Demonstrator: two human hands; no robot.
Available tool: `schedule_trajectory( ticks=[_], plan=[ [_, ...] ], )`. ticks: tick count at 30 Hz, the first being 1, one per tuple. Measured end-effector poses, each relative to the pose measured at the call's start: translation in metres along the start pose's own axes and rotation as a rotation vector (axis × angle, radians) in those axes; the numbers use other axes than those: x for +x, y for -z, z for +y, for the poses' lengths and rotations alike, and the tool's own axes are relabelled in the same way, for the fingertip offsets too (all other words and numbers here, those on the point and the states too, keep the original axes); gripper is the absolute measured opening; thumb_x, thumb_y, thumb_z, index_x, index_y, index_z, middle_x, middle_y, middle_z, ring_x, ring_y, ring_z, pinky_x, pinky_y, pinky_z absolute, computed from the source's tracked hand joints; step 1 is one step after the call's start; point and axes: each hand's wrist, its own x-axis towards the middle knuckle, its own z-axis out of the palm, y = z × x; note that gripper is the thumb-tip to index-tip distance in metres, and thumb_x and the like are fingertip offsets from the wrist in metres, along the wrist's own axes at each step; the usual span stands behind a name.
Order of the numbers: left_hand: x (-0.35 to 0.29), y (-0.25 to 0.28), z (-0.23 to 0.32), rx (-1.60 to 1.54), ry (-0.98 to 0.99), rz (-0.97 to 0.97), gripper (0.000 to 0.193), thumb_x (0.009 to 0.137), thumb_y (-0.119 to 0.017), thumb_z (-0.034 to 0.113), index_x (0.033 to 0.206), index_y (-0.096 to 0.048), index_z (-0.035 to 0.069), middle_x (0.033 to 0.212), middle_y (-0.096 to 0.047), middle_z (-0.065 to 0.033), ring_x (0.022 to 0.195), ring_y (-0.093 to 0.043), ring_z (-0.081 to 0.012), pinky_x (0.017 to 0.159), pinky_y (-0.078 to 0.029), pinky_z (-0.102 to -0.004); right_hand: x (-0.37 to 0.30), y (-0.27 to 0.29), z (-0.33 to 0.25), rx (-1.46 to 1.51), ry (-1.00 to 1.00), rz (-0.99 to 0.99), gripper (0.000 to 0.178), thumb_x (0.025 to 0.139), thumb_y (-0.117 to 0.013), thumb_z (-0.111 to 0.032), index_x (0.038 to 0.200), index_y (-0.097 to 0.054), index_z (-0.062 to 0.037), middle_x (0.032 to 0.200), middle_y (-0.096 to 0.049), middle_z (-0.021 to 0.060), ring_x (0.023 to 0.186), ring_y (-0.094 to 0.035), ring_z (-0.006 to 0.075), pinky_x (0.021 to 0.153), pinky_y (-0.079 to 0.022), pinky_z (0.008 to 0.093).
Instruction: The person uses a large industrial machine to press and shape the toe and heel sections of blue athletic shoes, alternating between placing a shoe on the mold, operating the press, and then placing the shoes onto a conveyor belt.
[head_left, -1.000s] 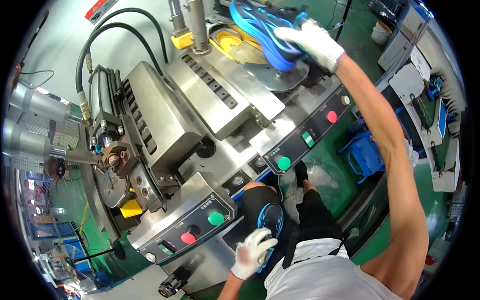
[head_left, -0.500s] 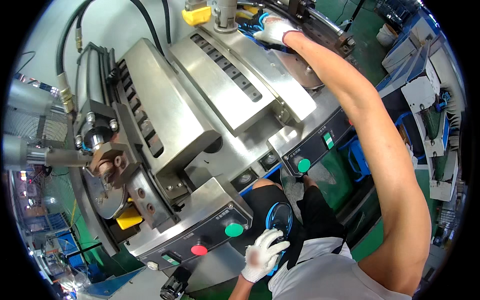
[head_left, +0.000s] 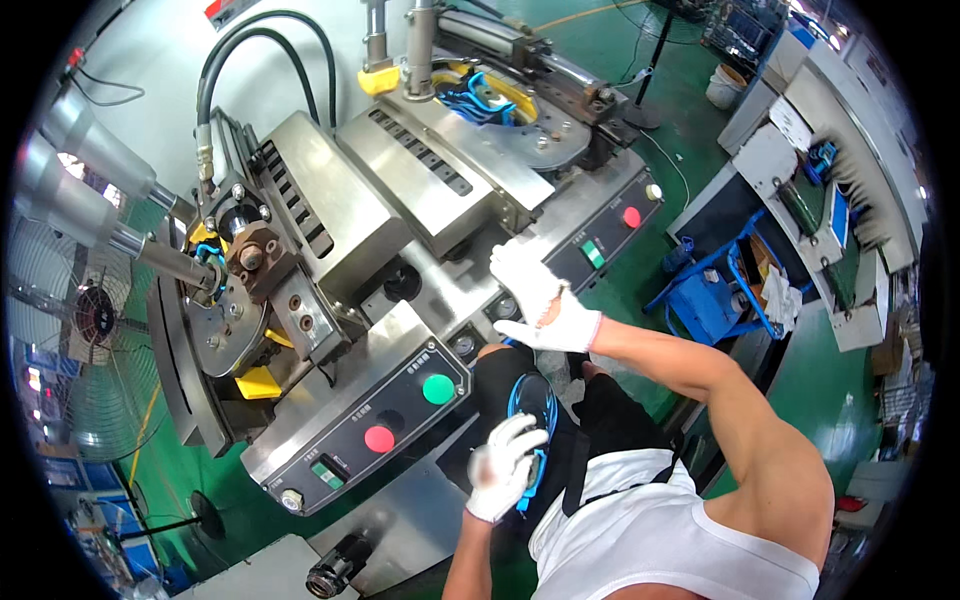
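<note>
My left hand [head_left: 502, 468], in a white knit glove, has its fingers curled over a black shoe with blue trim [head_left: 532, 405] on my lap, covering part of it. My right hand [head_left: 545, 305], gloved too, is held above the front of a steel machine [head_left: 440, 215], fingers stretched and thumb apart, with nothing in it. At the machine's far right station, a blue-and-black shoe piece [head_left: 478, 100] sits among yellow pads. Another bit of blue [head_left: 208, 252] shows in the left station, mostly hidden by metal parts.
Control panels with a green button [head_left: 438, 389] and red buttons [head_left: 379, 439] line the machine's front. Metal cylinders [head_left: 150, 250] and black hoses [head_left: 265, 35] rise at the left. On the right are a blue cart [head_left: 705, 305] and a rack with brushes [head_left: 845, 190].
My right hand has let go of the shoe piece at the far right station and drawn back toward me. The left hand stays on the lap shoe. The view has shifted.
</note>
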Motion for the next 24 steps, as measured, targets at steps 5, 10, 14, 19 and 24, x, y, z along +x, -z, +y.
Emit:
schedule_trajectory(
  ticks=[5, 10, 14, 19, 24],
  plan=[
    [0.003, -0.010, -0.004, -0.018, 0.012, -0.025, 0.043, 0.086, -0.063, -0.005, 0.125, -0.073, 0.009, 0.144, -0.063, -0.0159, 0.139, -0.055, -0.0364, 0.119, -0.043, -0.0444, -0.023, -0.030, 0.015, -0.064, -0.077, -0.008, 0.091, 0.092, -0.070, -0.050, 0.162, -0.037, -0.0017, 0.169, -0.033, 0.0273, 0.156, -0.029, 0.0484, 0.130, -0.023, 0.0550],
    [-0.001, -0.021, -0.002, -0.134, 0.055, 0.126, 0.037, 0.089, -0.057, -0.008, 0.121, -0.071, 0.004, 0.139, -0.066, -0.0168, 0.134, -0.061, -0.0318, 0.116, -0.045, -0.0396, -0.093, 0.019, -0.032, 0.226, -0.196, -0.063, 0.094, 0.093, -0.076, -0.039, 0.163, -0.031, 0.0036, 0.170, -0.030, 0.0277, 0.160, -0.026, 0.0432, 0.131, -0.021, 0.0498],
    [0.011, -0.039, 0.018, -0.166, 0.082, 0.284, 0.029, 0.091, -0.058, -0.008, 0.115, -0.070, 0.002, 0.131, -0.068, -0.0157, 0.125, -0.064, -0.0284, 0.111, -0.048, -0.0383, -0.185, 0.071, -0.075, 0.483, -0.446, -0.286, 0.108, 0.089, -0.081, -0.047, 0.165, -0.025, 0.0050, 0.170, -0.028, 0.0279, 0.160, -0.027, 0.0392, 0.130, -0.025, 0.0415],
    [0.070, -0.074, 0.073, -0.107, -0.088, 0.288, 0.029, 0.090, -0.063, -0.005, 0.117, -0.072, 0.004, 0.133, -0.065, -0.0162, 0.127, -0.062, -0.0317, 0.112, -0.047, -0.0409, -0.256, 0.106, -0.101, 0.493, -0.498, -0.227, 0.123, 0.083, -0.086, -0.052, 0.168, -0.017, 0.0029, 0.172, -0.024, 0.0288, 0.161, -0.025, 0.0389, 0.131, -0.023, 0.0403],
    [0.133, -0.143, 0.153, -0.106, -0.332, 0.113, 0.043, 0.084, -0.070, -0.005, 0.124, -0.071, 0.010, 0.140, -0.060, -0.0171, 0.139, -0.053, -0.0394, 0.121, -0.039, -0.0504, -0.253, 0.124, -0.099, 0.251, -0.536, 0.450, 0.127, 0.076, -0.094, -0.023, 0.168, -0.011, 0.0030, 0.171, -0.025, 0.0261, 0.160, -0.027, 0.0378, 0.131, -0.023, 0.0447]
  ],
)
